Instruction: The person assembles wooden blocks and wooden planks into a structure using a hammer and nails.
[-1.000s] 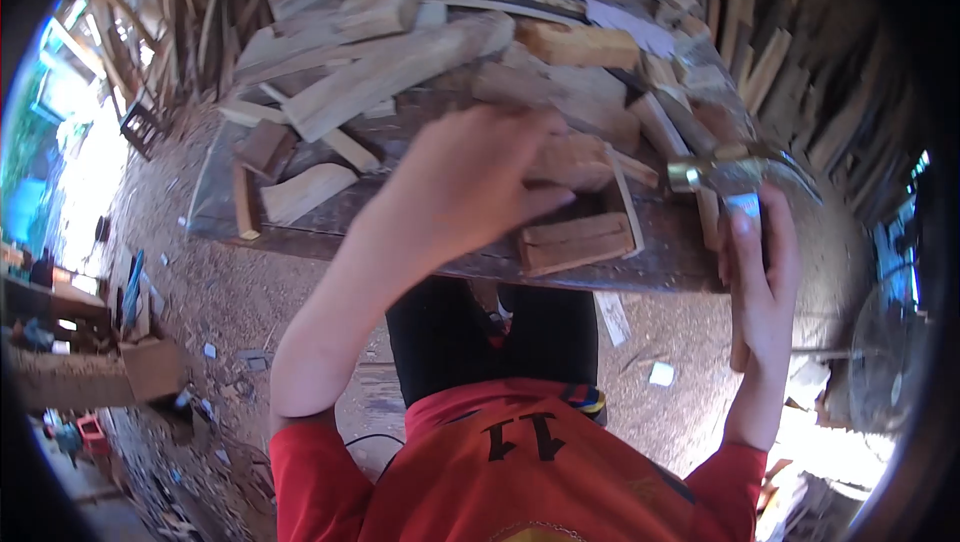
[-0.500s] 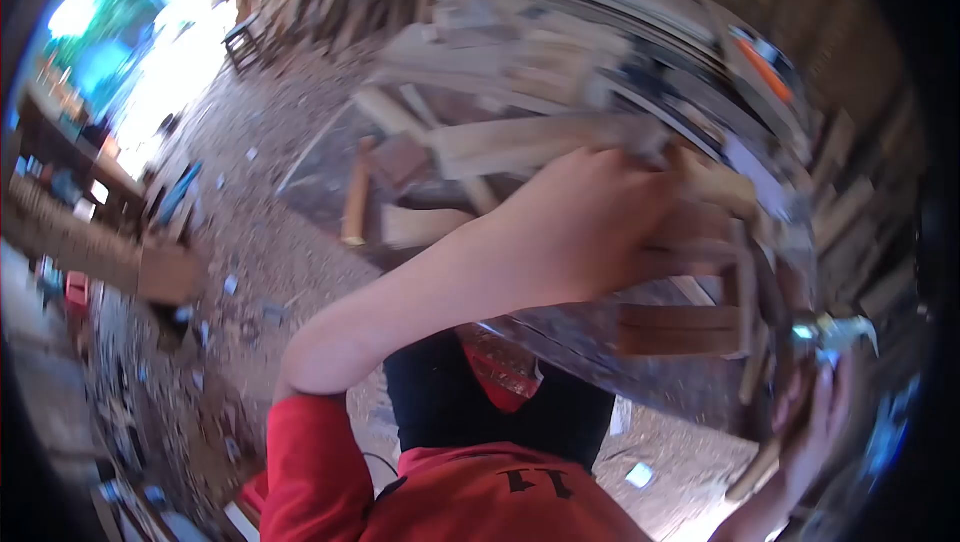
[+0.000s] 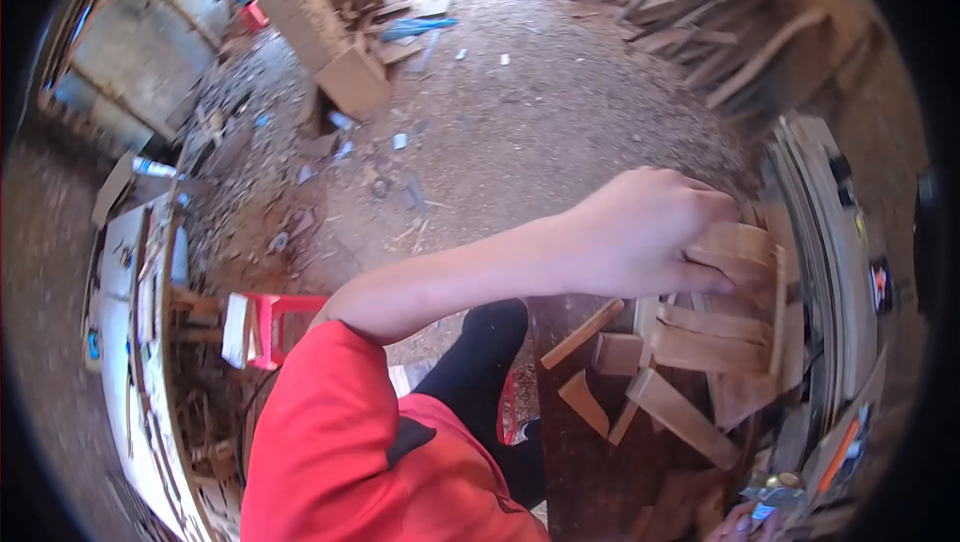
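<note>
My left hand (image 3: 655, 227) reaches across to the right, its fingers closed round the upper slat of a small wooden frame (image 3: 712, 340). The frame has broad, slightly curved slats joined to a thin upright on its right side. Low at the right edge, my right hand (image 3: 738, 522) is partly cut off by the view and grips a hammer (image 3: 783, 489), whose metal head shows above the fingers. Below the frame, a wooden block (image 3: 617, 353), a slanting board (image 3: 685, 418) and a thin strip (image 3: 582, 333) lie on the dark worktable (image 3: 590, 472).
Long stacked boards (image 3: 825, 262) run along the worktable's right side, with an orange-handled tool (image 3: 838, 457) near them. A red plastic stool (image 3: 275, 327) stands at the left. Scrap wood (image 3: 740, 37) leans at the back right. Shavings and litter cover the floor (image 3: 480, 162).
The view has swung left, showing more floor and the stool. My left hand keeps its hold on the frame; my right hand and the hammer now sit lower at the edge.
</note>
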Motion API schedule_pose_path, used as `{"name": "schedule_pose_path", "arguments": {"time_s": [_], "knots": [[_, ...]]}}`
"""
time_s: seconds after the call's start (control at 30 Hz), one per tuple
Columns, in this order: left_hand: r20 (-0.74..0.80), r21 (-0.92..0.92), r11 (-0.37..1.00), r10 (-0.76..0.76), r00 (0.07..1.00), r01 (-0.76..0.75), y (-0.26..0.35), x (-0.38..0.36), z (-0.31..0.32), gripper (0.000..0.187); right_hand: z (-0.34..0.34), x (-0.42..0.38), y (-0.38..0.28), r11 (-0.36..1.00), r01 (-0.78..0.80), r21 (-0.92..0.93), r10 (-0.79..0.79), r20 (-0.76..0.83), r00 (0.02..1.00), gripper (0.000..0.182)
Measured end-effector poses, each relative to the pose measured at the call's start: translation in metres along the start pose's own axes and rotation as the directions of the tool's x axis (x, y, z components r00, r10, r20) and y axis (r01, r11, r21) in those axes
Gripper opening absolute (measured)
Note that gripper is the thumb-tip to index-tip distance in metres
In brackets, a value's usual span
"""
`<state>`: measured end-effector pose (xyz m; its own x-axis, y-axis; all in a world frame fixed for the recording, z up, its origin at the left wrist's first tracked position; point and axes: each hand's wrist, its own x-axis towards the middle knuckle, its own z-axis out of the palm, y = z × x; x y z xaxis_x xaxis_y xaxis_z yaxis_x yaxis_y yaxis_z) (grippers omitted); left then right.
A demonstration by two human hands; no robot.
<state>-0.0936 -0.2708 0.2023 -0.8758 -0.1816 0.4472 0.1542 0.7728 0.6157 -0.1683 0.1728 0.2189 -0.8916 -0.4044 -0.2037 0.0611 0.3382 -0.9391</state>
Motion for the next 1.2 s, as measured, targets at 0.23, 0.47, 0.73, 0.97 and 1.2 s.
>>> {"name": "schedule_pose_path", "arguments": {"time_s": [0.23,0.47,0.73,0.97,1.2], "knots": [[-0.226,0.042,0.967,-0.237,0.945,0.252,-0.093,-0.031,-0.15,0.045,0.096,0.057,-0.073,0.92,0.132,-0.369,-0.109,0.084,0.991,0.06],[-0.404,0.0,0.822,-0.522,0.752,0.57,-0.187,-0.177,-0.331,0.042,0.33,0.123,-0.151,0.793,0.308,-0.527,-0.158,0.31,0.938,0.072],[-0.654,-0.1,0.502,-0.684,0.323,0.859,-0.154,-0.358,-0.427,0.042,0.595,0.157,-0.187,0.74,0.571,-0.354,-0.07,0.804,0.59,0.035],[-0.696,-0.202,0.274,-0.716,0.059,0.94,-0.163,-0.389,-0.458,0.043,0.695,0.169,-0.14,0.726,0.502,-0.47,0.106,0.798,0.593,0.016],[-0.696,-0.211,0.305,-0.714,0.076,0.929,-0.22,-0.357,-0.495,0.045,0.698,0.238,-0.07,0.695,0.145,-0.704,0.357,0.512,0.781,0.02]]}}
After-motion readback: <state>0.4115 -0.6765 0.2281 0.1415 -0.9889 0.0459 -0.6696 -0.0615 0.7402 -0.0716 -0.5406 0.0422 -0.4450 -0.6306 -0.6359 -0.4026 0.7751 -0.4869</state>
